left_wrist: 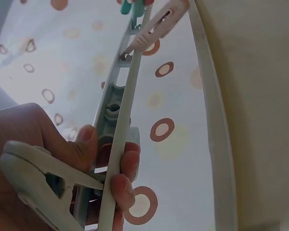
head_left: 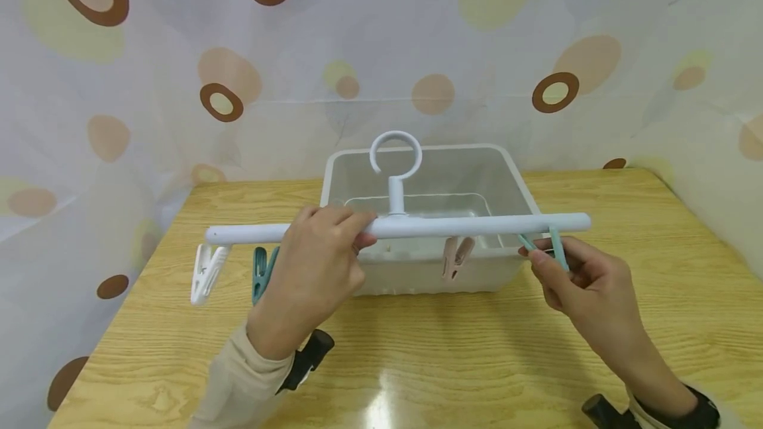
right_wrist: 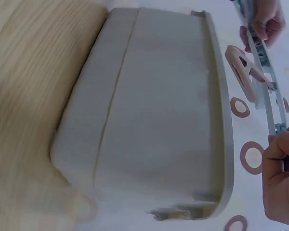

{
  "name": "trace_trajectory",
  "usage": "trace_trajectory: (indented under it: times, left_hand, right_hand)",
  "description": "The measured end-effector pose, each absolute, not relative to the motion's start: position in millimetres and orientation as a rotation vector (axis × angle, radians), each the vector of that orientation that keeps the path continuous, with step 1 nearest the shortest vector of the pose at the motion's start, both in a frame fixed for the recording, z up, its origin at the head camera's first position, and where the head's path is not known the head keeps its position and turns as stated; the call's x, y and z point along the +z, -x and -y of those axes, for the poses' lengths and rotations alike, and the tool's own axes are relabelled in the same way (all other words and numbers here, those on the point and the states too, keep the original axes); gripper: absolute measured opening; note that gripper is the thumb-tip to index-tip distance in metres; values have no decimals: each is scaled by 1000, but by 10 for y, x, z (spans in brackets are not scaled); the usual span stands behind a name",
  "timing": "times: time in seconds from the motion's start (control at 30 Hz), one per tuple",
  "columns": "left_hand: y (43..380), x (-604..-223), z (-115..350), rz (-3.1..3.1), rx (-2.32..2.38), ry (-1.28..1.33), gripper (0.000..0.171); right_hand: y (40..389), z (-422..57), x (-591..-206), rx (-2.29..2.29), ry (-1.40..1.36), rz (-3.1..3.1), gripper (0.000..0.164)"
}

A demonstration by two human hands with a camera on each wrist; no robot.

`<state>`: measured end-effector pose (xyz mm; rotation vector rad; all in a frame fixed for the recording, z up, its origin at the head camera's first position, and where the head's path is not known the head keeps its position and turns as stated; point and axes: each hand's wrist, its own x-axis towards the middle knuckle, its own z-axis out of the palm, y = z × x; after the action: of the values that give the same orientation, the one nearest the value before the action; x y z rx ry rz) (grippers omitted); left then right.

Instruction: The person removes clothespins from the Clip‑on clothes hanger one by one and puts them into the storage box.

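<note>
A white clip hanger (head_left: 471, 225) with a round hook on top is held level above the table. My left hand (head_left: 318, 267) grips its bar left of the hook, fingers curled round it in the left wrist view. My right hand (head_left: 587, 283) pinches a light green clothespin (head_left: 558, 247) at the bar's right end. Below the bar hang a white clothespin (head_left: 208, 273) at the far left, a dark green clothespin (head_left: 259, 275) partly behind my left hand, and a pink clothespin (head_left: 456, 258) right of the middle.
A translucent white plastic bin (head_left: 432, 275) stands on the wooden table (head_left: 417, 356) just behind the hanger. Patterned sheeting (head_left: 381, 38) with brown and yellow circles covers the back and sides. Black straps with camera mounts are on both wrists.
</note>
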<state>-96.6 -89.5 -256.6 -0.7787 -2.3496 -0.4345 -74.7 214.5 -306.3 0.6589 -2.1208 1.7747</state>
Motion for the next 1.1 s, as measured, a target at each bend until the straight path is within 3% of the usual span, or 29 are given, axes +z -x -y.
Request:
trace_trajectory:
  times: [0.43, 0.63, 0.77, 1.1]
  left_hand:
    - [937, -2589, 827, 2406, -436, 705, 19]
    - [931, -2593, 849, 2387, -452, 630, 14]
    - [939, -2589, 857, 2368, -475, 724, 22]
    - [968, -2578, 852, 2388, -466, 765, 17]
  right_hand:
    - [771, -2205, -2950, 965, -650, 2142, 7]
    - [815, -2260, -3002, 718, -706, 2062, 49]
    - [806, -2262, -3004, 745, -791, 2108, 52]
    - [685, -2274, -2877, 785, -973, 2200, 47]
